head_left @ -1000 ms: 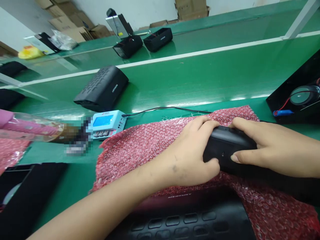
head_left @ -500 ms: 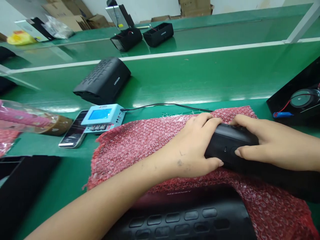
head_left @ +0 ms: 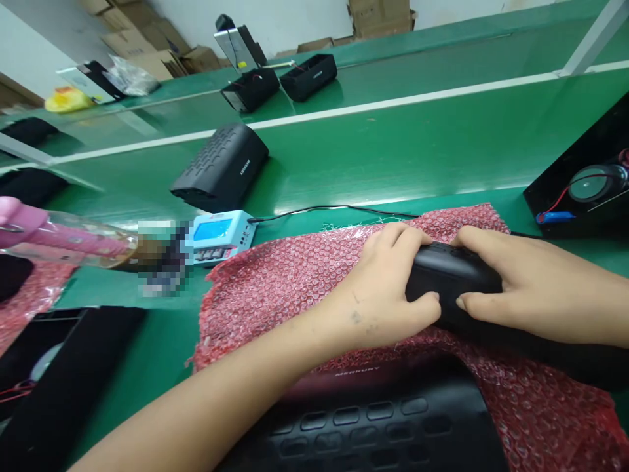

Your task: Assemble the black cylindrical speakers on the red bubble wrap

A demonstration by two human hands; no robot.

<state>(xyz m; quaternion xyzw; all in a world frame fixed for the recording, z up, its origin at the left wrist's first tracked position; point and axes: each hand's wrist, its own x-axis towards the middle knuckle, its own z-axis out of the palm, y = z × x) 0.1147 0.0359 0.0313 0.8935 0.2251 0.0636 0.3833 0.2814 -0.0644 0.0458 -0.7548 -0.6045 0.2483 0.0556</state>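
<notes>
Both my hands grip one long black speaker part (head_left: 449, 278) lying on a sheet of pink bubble wrap (head_left: 295, 288). My left hand (head_left: 388, 295) wraps its left end, fingers over the top and thumb on the near side. From the right, my right hand (head_left: 531, 295) clasps it, thumb pressed on the front face. Just below, at the near edge, lies a black speaker shell (head_left: 363, 426) with rows of oval slots and a MERKURY mark.
A blue-screened tester (head_left: 219, 235) with a black cable sits left of the wrap, beside a pink-capped bottle (head_left: 63, 239). Another black speaker (head_left: 221, 169) rests on the green belt. An open speaker half with a driver (head_left: 590, 183) is at right. Black cases and cardboard boxes stand far back.
My hands stay clamped on the black part; the left thumb has slid a little closer to the right thumb. The view has shifted slightly.
</notes>
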